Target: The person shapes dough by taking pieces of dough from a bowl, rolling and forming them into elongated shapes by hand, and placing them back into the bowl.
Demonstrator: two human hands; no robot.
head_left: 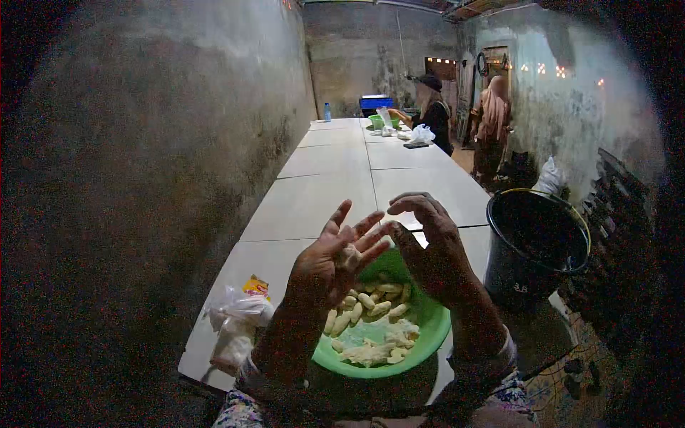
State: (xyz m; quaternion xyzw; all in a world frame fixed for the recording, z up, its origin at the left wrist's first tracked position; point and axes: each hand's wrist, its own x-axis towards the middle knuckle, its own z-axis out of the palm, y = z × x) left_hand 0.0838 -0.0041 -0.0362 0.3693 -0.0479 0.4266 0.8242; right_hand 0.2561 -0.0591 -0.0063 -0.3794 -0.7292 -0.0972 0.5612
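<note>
Over a green basin (437, 341), my left hand (322, 265) is turned palm up with its fingers spread, and a small pale piece of dough (349, 257) rests on its palm. Beside it, my right hand (437, 246) is raised, fingers bent and apart, with nothing visible in them. Its fingertips come close to those of the left hand. Inside the basin lie several finger-shaped dough pieces (367, 301) toward the far side. A ragged mass of dough (371, 353) sits at the near side. My forearms hide parts of the rim.
A black bucket (524, 278) stands right of the basin. Plastic bags (239, 314) and a yellow packet (256, 287) lie at left. Down the white-tiled table (325, 196) are a blue bottle (327, 111) and another green basin (376, 123). Two people are at the far right.
</note>
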